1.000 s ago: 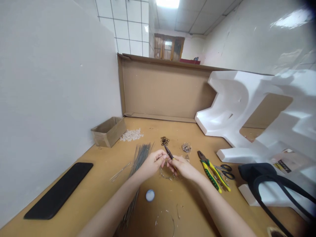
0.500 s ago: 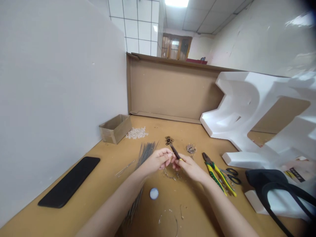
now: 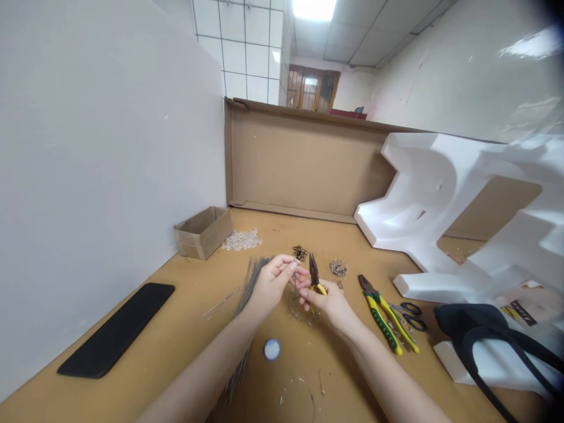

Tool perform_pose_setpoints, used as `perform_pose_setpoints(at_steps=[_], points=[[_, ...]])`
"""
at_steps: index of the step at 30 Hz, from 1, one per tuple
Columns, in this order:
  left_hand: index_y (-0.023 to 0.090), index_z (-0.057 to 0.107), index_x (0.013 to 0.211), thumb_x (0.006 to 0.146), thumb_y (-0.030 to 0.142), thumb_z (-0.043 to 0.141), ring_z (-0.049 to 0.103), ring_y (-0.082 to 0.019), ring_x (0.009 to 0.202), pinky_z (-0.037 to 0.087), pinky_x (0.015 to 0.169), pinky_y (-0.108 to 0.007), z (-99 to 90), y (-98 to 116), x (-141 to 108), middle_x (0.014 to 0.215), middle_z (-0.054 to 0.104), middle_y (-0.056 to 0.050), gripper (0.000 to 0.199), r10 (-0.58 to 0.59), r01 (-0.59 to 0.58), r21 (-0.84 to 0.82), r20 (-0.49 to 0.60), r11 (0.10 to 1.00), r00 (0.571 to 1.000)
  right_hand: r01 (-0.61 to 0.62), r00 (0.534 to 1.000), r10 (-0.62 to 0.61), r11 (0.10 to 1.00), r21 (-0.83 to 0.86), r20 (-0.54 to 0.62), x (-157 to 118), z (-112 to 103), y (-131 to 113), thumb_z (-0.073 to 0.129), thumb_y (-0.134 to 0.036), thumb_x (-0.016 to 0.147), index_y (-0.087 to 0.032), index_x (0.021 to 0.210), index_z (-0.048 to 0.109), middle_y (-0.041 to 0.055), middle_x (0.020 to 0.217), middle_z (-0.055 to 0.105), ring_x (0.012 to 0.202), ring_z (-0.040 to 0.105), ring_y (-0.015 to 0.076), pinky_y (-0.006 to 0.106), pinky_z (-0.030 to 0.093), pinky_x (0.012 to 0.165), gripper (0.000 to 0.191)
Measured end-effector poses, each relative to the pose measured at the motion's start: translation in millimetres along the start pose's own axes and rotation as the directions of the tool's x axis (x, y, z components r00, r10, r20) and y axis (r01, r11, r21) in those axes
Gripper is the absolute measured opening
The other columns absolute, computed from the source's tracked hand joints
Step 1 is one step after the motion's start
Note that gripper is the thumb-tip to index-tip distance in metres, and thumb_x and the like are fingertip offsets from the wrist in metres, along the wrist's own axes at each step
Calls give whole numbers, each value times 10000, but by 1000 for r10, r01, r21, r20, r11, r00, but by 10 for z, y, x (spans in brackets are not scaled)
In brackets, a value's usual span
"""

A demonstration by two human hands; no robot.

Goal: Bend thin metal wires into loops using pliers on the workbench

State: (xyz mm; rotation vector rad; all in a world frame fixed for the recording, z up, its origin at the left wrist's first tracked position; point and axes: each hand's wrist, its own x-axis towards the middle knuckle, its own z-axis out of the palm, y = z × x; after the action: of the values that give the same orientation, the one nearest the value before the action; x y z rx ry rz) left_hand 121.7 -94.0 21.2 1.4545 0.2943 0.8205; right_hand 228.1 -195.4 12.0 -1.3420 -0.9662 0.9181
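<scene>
My right hand [image 3: 326,298] is closed on the yellow handles of small needle-nose pliers [image 3: 314,269], whose dark jaws point up and away from me. Close beside it, my left hand [image 3: 278,277] pinches a thin piece of wire [image 3: 294,276]; its exact shape is too small to make out. Below the fingers lies a tangle of fine wire [image 3: 304,314] on the table. Under and beyond my left forearm runs a bundle of straight grey wires [image 3: 252,288], partly hidden. Just past my fingertips sits a small heap of black rings [image 3: 300,253].
Large yellow-green pliers [image 3: 382,314] and black-handled scissors [image 3: 410,314] lie to the right, before white foam [image 3: 409,285]. A pile of small metal parts [image 3: 339,268], clear beads [image 3: 242,239], a cardboard box [image 3: 203,234], a black pad [image 3: 118,329] and a round white lid [image 3: 272,349] surround the hands.
The needle-nose pliers have swung from pointing toward the left fingers to upright, apart from them. My left hand has risen slightly with its wire. The view has shifted a little.
</scene>
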Motion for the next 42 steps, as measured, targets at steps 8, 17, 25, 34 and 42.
perform_pose_setpoints(at_steps=[8, 17, 25, 34, 42], points=[[150, 581, 813, 759, 301, 523, 584, -148, 736, 458, 698, -272, -213, -497, 148, 798, 623, -45, 171, 89, -62, 287, -81, 956, 993, 57, 978, -62, 998, -30, -198, 93, -153, 13, 600, -349, 683, -123, 850, 575, 24, 663, 600, 528, 505, 101, 248, 377, 559, 282], [159, 569, 716, 757, 290, 496, 543, -120, 625, 411, 593, -218, -357, -821, 158, 693, 588, -9, 155, 67, -60, 525, 6, 849, 998, 84, 981, -92, 995, -55, -172, 85, -185, -19, 579, -343, 708, -136, 843, 568, 19, 670, 599, 550, 515, 106, 252, 393, 581, 247], [152, 561, 793, 718, 339, 552, 583, -137, 646, 460, 662, -268, -308, -495, 191, 679, 618, -17, 202, -55, 62, 237, -37, 970, 998, 58, 991, -79, 983, -175, -112, 107, -289, 12, 539, -364, 740, -131, 883, 572, 22, 664, 595, 540, 521, 109, 254, 413, 561, 275], [142, 527, 812, 741, 348, 558, 532, -97, 557, 441, 591, -247, -93, 96, -7, 618, 559, 12, 220, -96, 78, 81, 238, 994, 966, 72, 974, -17, 969, -238, 227, -7, -290, -137, 407, -298, 837, -145, 1047, 536, 40, 781, 593, 704, 565, 130, 260, 423, 654, 290], [134, 540, 777, 754, 368, 538, 505, -91, 536, 419, 551, -232, -70, 121, -13, 607, 540, 5, 235, -118, 81, 141, 279, 987, 953, 194, 957, -57, 853, -484, 284, -95, -267, -274, 356, -204, 839, -169, 979, 568, 10, 719, 593, 670, 534, 123, 243, 403, 662, 256]])
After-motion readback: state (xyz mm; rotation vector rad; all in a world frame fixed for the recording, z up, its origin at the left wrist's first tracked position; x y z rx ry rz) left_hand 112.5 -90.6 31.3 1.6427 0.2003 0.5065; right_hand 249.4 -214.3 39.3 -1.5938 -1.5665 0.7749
